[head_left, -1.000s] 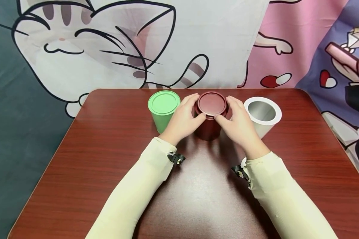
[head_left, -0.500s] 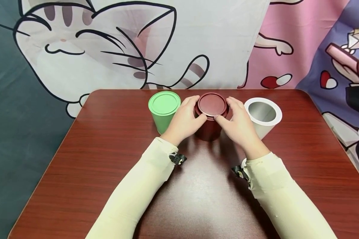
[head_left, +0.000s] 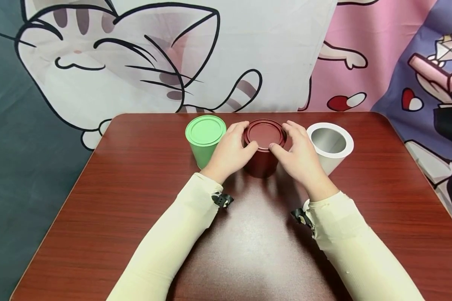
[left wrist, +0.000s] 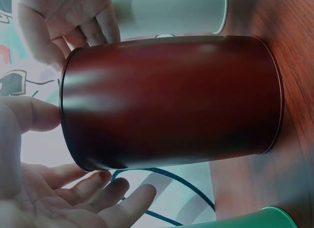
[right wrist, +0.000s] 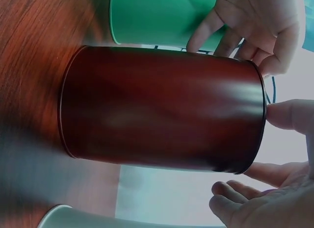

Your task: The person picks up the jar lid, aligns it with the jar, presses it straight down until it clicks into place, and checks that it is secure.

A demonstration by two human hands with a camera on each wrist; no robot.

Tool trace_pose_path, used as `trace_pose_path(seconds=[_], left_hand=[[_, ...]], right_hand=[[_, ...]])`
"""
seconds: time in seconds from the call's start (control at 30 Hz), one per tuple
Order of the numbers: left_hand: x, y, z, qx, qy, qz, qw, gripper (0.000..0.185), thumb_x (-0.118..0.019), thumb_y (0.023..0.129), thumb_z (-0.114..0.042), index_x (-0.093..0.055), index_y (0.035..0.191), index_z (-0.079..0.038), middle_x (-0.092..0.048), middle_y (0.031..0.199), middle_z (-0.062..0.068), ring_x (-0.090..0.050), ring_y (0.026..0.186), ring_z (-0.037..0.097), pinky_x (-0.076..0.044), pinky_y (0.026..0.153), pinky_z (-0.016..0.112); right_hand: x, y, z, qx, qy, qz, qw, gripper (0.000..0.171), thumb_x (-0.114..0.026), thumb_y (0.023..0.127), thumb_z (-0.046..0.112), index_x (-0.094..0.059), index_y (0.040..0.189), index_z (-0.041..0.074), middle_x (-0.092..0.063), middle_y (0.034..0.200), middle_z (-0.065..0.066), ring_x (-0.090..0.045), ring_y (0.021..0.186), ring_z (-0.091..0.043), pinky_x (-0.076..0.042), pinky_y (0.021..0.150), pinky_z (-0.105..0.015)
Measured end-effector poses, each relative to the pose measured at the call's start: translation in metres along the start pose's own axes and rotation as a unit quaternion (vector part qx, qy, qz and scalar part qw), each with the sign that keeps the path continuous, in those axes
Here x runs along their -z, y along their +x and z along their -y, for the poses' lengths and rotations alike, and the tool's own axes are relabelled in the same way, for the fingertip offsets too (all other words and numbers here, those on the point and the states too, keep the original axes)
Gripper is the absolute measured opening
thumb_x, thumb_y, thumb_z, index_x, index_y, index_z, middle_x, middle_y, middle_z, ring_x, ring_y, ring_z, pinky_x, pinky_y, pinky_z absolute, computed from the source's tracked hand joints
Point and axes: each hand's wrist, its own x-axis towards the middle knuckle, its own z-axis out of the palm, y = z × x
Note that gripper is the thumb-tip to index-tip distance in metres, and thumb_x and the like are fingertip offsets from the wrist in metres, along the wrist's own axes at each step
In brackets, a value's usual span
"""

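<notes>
A dark red can (head_left: 261, 165) stands upright at the table's far side. Its dark red round lid (head_left: 265, 133) sits in the top rim. My left hand (head_left: 231, 150) holds the left side of the lid, thumb at the near edge. On the right side my right hand (head_left: 299, 154) holds it the same way. In the left wrist view the left thumb (left wrist: 39, 114) touches the can's top edge, fingers spread along the far side. From the right wrist, the right thumb (right wrist: 289, 114) meets that edge too. The can's inside is hidden.
A green can (head_left: 204, 142) with a green lid stands close to the left hand. Just right of the right hand is a white can (head_left: 331, 161), its top uncovered. A patterned cloth (head_left: 282, 54) hangs behind the brown table (head_left: 109, 209).
The red lid, which stood slightly raised above the can, has come down and now sits lower in the rim. Both hands stay almost where they were.
</notes>
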Motion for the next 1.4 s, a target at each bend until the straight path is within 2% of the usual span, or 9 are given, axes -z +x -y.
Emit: trace_pose_path(seconds=[0.13, 0.43, 0.6, 0.9, 1.07, 1.27, 1.4], left_hand=[[-0.001, 0.0, -0.001, 0.0, -0.009, -0.014, 0.9999, 0.059, -0.059, 0.093, -0.024, -0.047, 0.147, -0.005, -0.051, 0.145, 0.01, -0.047, 0.133, 0.019, -0.038, 0.111, 0.033], [-0.004, -0.001, -0.002, 0.015, -0.002, -0.017, 0.9997, 0.055, -0.058, 0.092, -0.021, -0.05, 0.143, -0.005, -0.054, 0.141, 0.01, -0.052, 0.127, 0.019, -0.041, 0.107, 0.034], [-0.003, -0.002, -0.001, 0.008, -0.003, -0.017, 0.9998, 0.053, -0.058, 0.092, -0.021, -0.051, 0.143, -0.004, -0.054, 0.14, 0.01, -0.052, 0.128, 0.02, -0.042, 0.107, 0.034], [-0.003, -0.005, 0.0, 0.002, 0.002, -0.018, 0.9998, 0.052, -0.059, 0.093, -0.022, -0.052, 0.142, -0.005, -0.054, 0.141, 0.01, -0.05, 0.13, 0.02, -0.041, 0.108, 0.033], [-0.002, -0.008, 0.0, -0.016, 0.01, -0.024, 0.9995, 0.052, -0.059, 0.094, -0.022, -0.052, 0.142, -0.004, -0.051, 0.145, 0.011, -0.047, 0.135, 0.021, -0.038, 0.111, 0.033], [-0.005, -0.019, 0.002, -0.037, 0.009, -0.007, 0.9992, 0.063, -0.059, 0.094, -0.024, -0.042, 0.15, -0.004, -0.037, 0.157, 0.01, -0.036, 0.145, 0.019, -0.032, 0.117, 0.033], [-0.009, -0.026, 0.006, -0.025, 0.008, 0.006, 0.9996, 0.073, -0.059, 0.094, -0.026, -0.029, 0.157, -0.004, -0.031, 0.16, 0.011, -0.032, 0.147, 0.019, -0.031, 0.118, 0.035]], right_hand=[[0.001, 0.0, 0.0, 0.003, -0.003, -0.002, 1.0, 0.058, -0.065, 0.092, 0.017, -0.05, 0.142, -0.008, -0.04, 0.154, -0.021, -0.035, 0.144, -0.036, -0.026, 0.118, -0.05], [0.0, -0.001, -0.001, 0.015, 0.0, -0.007, 1.0, 0.048, -0.063, 0.092, 0.011, -0.056, 0.136, -0.008, -0.045, 0.15, -0.023, -0.039, 0.141, -0.036, -0.03, 0.115, -0.05], [-0.001, -0.002, 0.002, 0.009, -0.007, 0.001, 1.0, 0.045, -0.061, 0.093, 0.01, -0.057, 0.135, -0.008, -0.045, 0.149, -0.023, -0.039, 0.141, -0.037, -0.03, 0.116, -0.05], [-0.003, -0.005, 0.001, 0.017, -0.008, -0.015, 1.0, 0.044, -0.062, 0.094, 0.011, -0.057, 0.134, -0.007, -0.048, 0.146, -0.024, -0.042, 0.138, -0.036, -0.032, 0.114, -0.051], [-0.002, -0.01, 0.0, 0.023, -0.004, -0.019, 1.0, 0.046, -0.064, 0.095, 0.013, -0.056, 0.137, -0.006, -0.05, 0.144, -0.023, -0.045, 0.135, -0.035, -0.034, 0.112, -0.051], [0.004, -0.025, -0.008, 0.033, -0.009, -0.009, 0.999, 0.05, -0.066, 0.095, 0.014, -0.053, 0.14, -0.003, -0.052, 0.14, -0.023, -0.048, 0.13, -0.037, -0.036, 0.109, -0.054], [0.007, -0.036, -0.012, 0.029, -0.023, 0.01, 0.999, 0.058, -0.069, 0.094, 0.017, -0.047, 0.144, -0.003, -0.053, 0.136, -0.026, -0.048, 0.129, -0.04, -0.036, 0.108, -0.056]])
